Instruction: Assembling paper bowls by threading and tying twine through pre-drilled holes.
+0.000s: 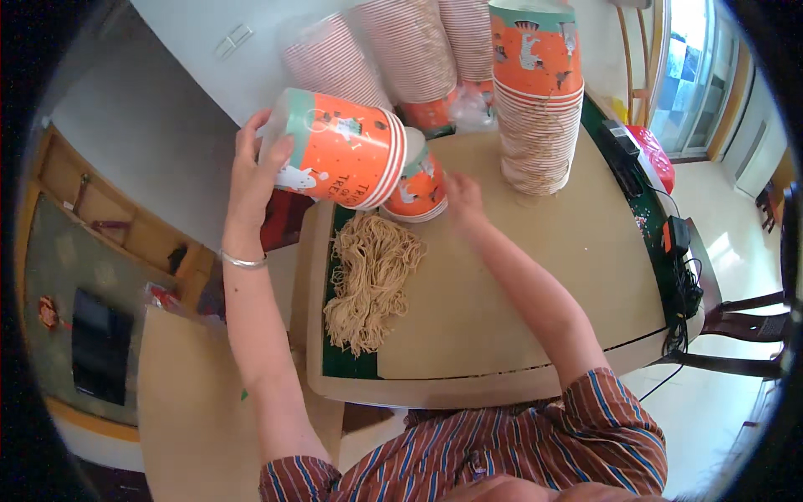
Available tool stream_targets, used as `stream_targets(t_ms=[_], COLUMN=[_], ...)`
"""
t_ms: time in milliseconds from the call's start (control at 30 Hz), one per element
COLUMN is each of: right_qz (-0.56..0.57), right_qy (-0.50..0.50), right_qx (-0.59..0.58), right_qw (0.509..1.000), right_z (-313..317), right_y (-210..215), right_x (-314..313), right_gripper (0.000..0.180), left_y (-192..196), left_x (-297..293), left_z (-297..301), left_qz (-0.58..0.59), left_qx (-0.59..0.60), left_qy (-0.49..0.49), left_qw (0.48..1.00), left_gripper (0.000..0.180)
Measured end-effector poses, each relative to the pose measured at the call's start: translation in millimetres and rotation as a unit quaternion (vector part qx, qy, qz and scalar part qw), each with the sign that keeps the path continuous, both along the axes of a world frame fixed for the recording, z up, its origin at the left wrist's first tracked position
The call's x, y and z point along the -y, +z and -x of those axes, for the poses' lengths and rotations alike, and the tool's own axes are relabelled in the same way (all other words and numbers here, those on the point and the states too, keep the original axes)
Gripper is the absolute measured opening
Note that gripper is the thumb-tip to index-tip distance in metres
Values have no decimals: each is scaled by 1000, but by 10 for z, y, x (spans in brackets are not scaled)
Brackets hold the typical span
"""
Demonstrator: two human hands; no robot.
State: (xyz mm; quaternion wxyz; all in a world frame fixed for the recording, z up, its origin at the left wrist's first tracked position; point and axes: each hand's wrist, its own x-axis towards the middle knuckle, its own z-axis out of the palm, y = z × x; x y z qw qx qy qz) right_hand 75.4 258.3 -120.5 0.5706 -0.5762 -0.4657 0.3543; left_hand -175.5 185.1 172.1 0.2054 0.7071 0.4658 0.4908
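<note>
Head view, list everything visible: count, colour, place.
Tilted bucket stack: one, orange-teal, left of centre
Short bucket stack: one, orange-teal, centre
Tall bucket stack: one, orange-teal, upper right
Wrapped bucket stacks: at least three, pale and orange, top centre
String bundle: one, tan, below the tilted stack
Table: one, brown and green, centre
Side table: one, tan, lower left
Screen: one, black, far left
Glossy item: one, red, upper right
Cables: several, black, right
Chair: at least one, dark, far right
Shirt: one, striped brown, bottom
Left hand: one, holding tilted stack
Right hand: one, beside short stack
</note>
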Motion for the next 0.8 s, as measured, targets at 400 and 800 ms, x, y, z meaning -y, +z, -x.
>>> stream_targets(t_ms=[400,800], right_qz=[-44,-75], right_qy=[317,296], right_qx=[-507,-539], right_qw=[800,785], right_z=[293,287], right_y=[1124,892], right_x=[818,903], right_gripper=[27,31], left_y=[-321,0], left_x=[-136,70], left_z=[79,-46], left_qz=[63,50], left_qx=[17,-4], left_qy=[-53,-25], left_qw=[996,998], left_gripper=[78,81])
